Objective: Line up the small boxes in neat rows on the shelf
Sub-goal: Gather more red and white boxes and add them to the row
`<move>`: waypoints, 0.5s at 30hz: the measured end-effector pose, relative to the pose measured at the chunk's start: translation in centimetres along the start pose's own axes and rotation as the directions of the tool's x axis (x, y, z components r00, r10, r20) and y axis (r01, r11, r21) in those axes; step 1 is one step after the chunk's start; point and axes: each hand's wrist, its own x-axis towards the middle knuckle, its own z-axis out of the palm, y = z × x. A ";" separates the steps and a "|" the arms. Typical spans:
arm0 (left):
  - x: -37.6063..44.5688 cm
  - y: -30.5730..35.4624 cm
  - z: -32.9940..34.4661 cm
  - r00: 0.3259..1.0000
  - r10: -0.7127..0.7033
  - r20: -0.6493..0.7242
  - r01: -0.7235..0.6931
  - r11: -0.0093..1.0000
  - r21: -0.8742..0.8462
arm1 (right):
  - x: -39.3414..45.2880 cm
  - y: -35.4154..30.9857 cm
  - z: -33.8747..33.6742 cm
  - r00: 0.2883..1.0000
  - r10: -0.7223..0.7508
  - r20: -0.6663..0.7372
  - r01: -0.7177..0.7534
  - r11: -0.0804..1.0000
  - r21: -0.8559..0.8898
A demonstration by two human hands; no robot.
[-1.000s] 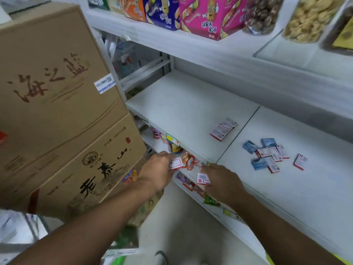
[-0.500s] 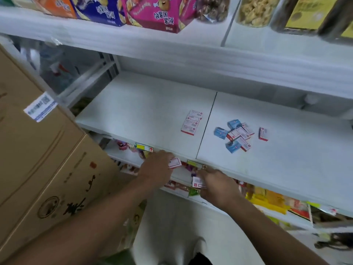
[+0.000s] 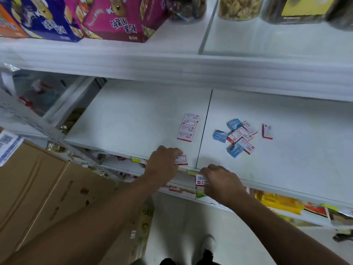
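Observation:
My left hand (image 3: 162, 162) holds a small white-and-red box (image 3: 181, 159) at the front edge of the white shelf (image 3: 137, 115). My right hand (image 3: 219, 181) grips another white-and-red box (image 3: 201, 181) just below the shelf's front lip. A short row of white-and-red boxes (image 3: 188, 127) lies flat on the shelf, left of the dark seam. Right of the seam sits a loose pile of blue and white-and-red boxes (image 3: 236, 137). One single white-and-red box (image 3: 267, 131) lies apart, further right.
An upper shelf (image 3: 172, 62) overhangs, carrying pink (image 3: 118, 18) and blue snack cartons and jars (image 3: 239, 7). Large brown cardboard cartons (image 3: 38, 188) stand at the left. A lower shelf with colourful packets (image 3: 277, 204) shows beneath my hands.
Both hands have risen from the lower shelf's level to the middle shelf's front edge, each still holding its box. The view has swung right, away from the cardboard cartons.

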 end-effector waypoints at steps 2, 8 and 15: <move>1.2 -0.3 0.5 0.999 0.027 -0.029 -0.027 1.000 0.001 | 0.3 0.2 0.3 1.000 0.000 0.020 0.001 1.000 -0.024; 5.4 -1.6 2.2 0.999 0.043 0.019 -0.042 0.998 -0.054 | 1.3 0.5 0.8 0.997 0.077 0.029 -0.076 0.997 -0.033; 9.0 -3.2 4.2 0.990 0.136 0.026 -0.132 0.984 -0.121 | 3.2 -0.8 2.4 0.984 0.176 -0.004 -0.176 0.984 0.023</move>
